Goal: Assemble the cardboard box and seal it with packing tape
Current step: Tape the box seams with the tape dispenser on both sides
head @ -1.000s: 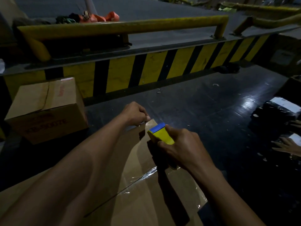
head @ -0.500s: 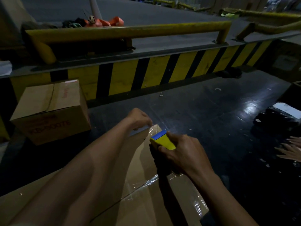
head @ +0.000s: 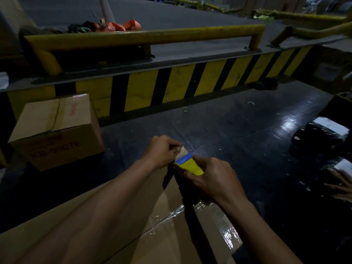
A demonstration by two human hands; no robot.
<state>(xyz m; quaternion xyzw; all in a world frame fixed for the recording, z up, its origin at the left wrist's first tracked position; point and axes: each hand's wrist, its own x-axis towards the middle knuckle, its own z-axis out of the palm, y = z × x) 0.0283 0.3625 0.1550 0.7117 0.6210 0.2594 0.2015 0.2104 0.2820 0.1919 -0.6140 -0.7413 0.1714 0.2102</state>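
A large brown cardboard box [head: 156, 235] fills the lower part of the view, with clear packing tape [head: 171, 216] shining across its top. My right hand [head: 211, 178] grips a yellow and blue tape dispenser [head: 188, 164] at the box's far corner. My left hand [head: 162, 152] sits just left of it, fingers curled and pinching the tape end [head: 182, 151] at that corner. Most of the dispenser is hidden under my right hand.
A closed cardboard box [head: 57, 130] with red print stands on the dark floor at the left. A yellow and black striped kerb [head: 171, 88] with a yellow rail [head: 142, 37] runs behind. Another person's hand [head: 342, 185] and dark wrapped parcels [head: 322, 134] are at the right edge.
Both hands have crept slightly toward the far corner of the box, and the dispenser now sits right against my left hand.
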